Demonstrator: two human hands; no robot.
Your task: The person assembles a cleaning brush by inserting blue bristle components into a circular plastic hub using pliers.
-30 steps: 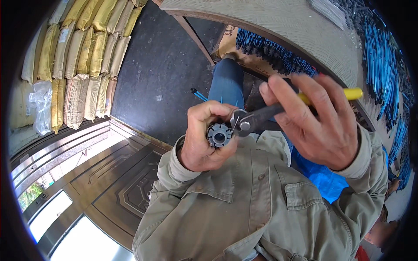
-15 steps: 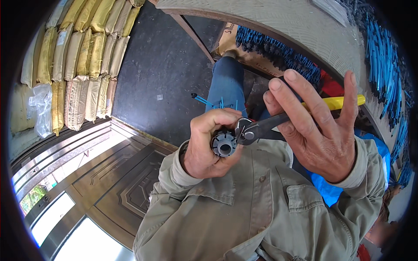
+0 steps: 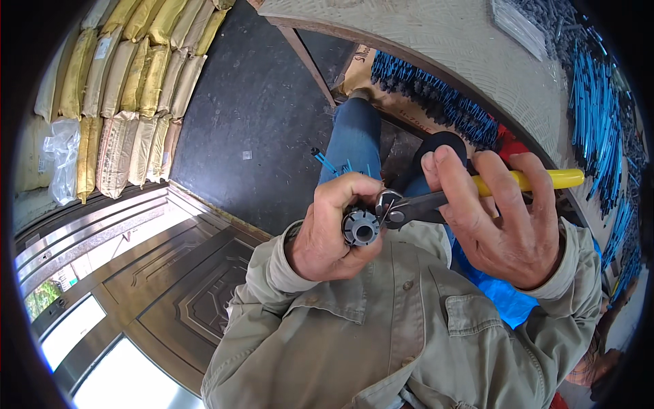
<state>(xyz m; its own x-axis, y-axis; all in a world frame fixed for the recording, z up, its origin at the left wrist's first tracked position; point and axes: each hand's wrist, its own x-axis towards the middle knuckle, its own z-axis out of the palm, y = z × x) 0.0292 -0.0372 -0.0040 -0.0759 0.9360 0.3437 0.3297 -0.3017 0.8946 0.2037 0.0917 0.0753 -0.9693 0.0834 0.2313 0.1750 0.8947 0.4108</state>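
My left hand (image 3: 320, 235) is wrapped round a dark grey slotted plastic cylinder (image 3: 361, 228) with a round hole in its end. Several thin blue rods (image 3: 334, 163) stick out beyond the hand, on its far side. In my right hand (image 3: 507, 232) is a pair of cutting pliers (image 3: 426, 203) with a yellow handle, its fingers curled over the grip. The pliers' dark metal jaws lie against the right side of the cylinder, near my left thumb and forefinger. What exactly sits between the jaws is too small to make out.
A worktable (image 3: 436, 31) stands ahead to the right, with piles of blue rods (image 3: 599, 102) on it. Beneath it an open cardboard box (image 3: 415, 116) holds more blue rods. Stacked sacks (image 3: 136, 82) line the left wall, above a brown panelled door (image 3: 197, 286).
My right hand's fingers, spread before, are now curled over the pliers' handle. Both hands, the cylinder and the pliers have shifted slightly to the right in the picture.
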